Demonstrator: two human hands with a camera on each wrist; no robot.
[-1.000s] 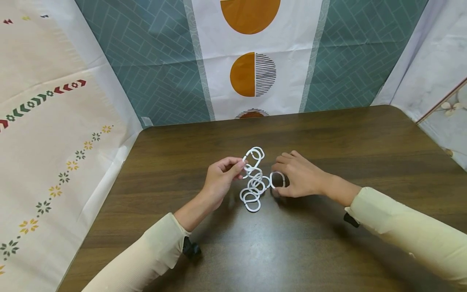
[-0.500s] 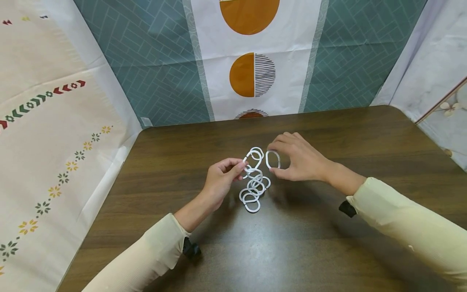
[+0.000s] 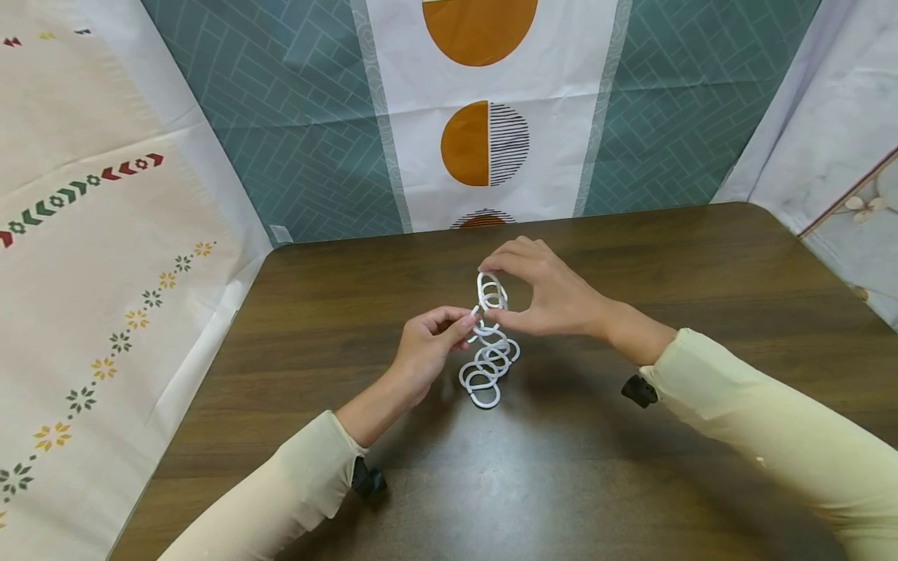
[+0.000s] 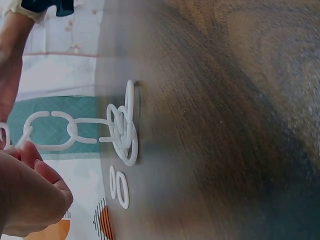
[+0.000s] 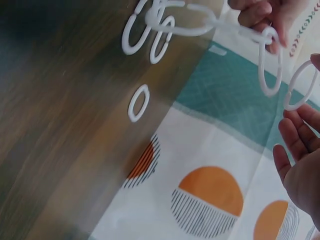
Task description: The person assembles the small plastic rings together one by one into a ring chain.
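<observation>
Staged recording booth: wooden table [image 3: 631, 257] boxed by patterned curtains [image 3: 295, 117].

Two hands: a left hand [image 3: 428, 343] and a right hand [image 3: 554, 300]. One chain of white plastic rings [image 3: 487, 362]; the ring count is unclear. One wooden table [image 3: 631, 467]

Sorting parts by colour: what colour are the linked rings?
White, all of them; the chain of rings shows best in the head view against the dark table.

Bare tabletop [image 3: 631, 483] lies open at six, three and nine o'clock of the ring chain [image 3: 487, 362], while patterned curtain walls [image 3: 484, 117] close the twelve o'clock edge and both hands crowd the chain's upper end.
</observation>
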